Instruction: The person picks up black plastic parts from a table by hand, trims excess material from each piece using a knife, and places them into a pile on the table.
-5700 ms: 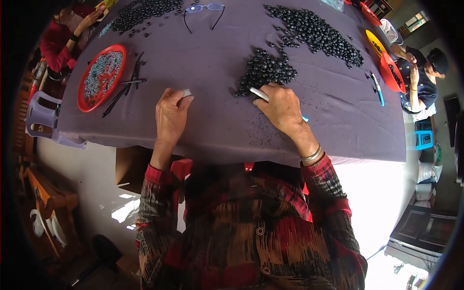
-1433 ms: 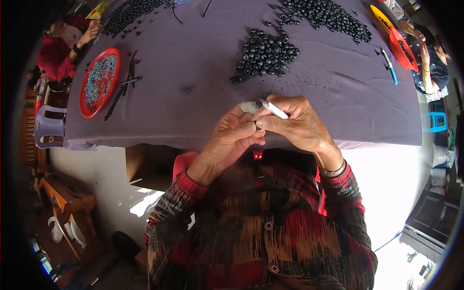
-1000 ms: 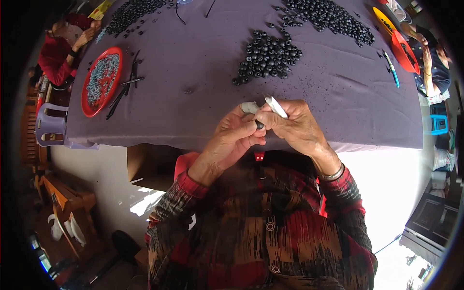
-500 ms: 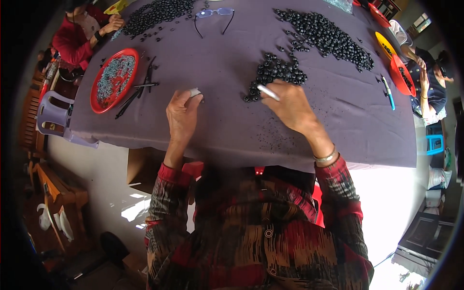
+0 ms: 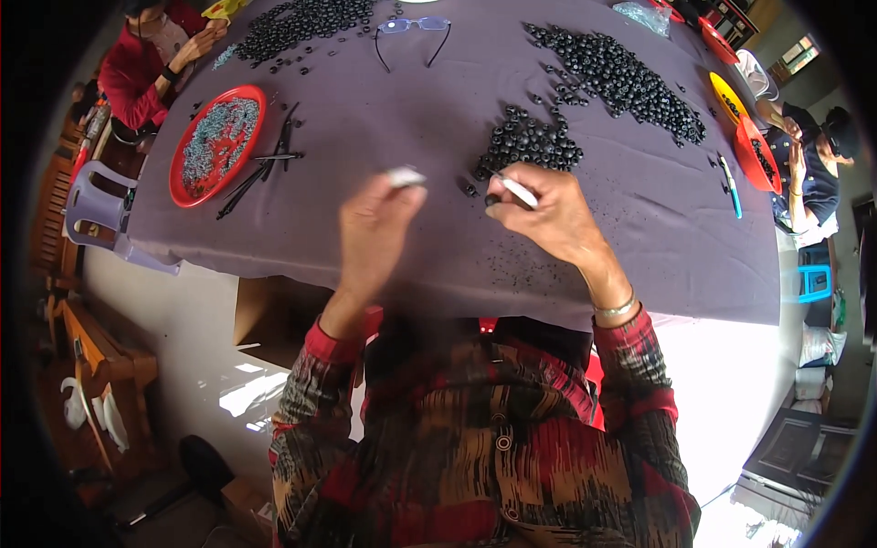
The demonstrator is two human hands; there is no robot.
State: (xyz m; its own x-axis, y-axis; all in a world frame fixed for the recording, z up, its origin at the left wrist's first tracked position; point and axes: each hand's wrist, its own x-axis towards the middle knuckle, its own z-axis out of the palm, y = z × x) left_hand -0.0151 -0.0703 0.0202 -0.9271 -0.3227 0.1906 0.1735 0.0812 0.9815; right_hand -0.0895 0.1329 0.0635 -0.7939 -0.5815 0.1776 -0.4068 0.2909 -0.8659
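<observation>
My left hand [image 5: 373, 224] is above the cloth, its thumb and finger drawn together and smeared by motion. Something white [image 5: 405, 176] shows at its fingertips; whether it is a finger wrap or a held thing I cannot make out. My right hand [image 5: 553, 215] is closed around a short white pen-like tool [image 5: 519, 193], and a small black round piece [image 5: 492, 200] shows at its fingertips. Just beyond that hand lies a small pile of shiny black bead-like pieces [image 5: 530, 140], with one loose piece [image 5: 471, 190] nearer the left hand.
On the purple-grey tablecloth [image 5: 411, 119] are a red tray [image 5: 187, 198] of small greyish bits, dark strips [image 5: 260, 173], eyeglasses [image 5: 413, 26], larger black piles [image 5: 621, 78] and a blue-and-white pen [image 5: 733, 187]. One person [image 5: 137, 78] sits at left, another [image 5: 808, 160] at right beside a red bowl [image 5: 756, 164].
My left hand has moved right and slightly up, toward my right hand. The right hand has turned and drawn back from the small pile, a black piece now showing at its fingertips.
</observation>
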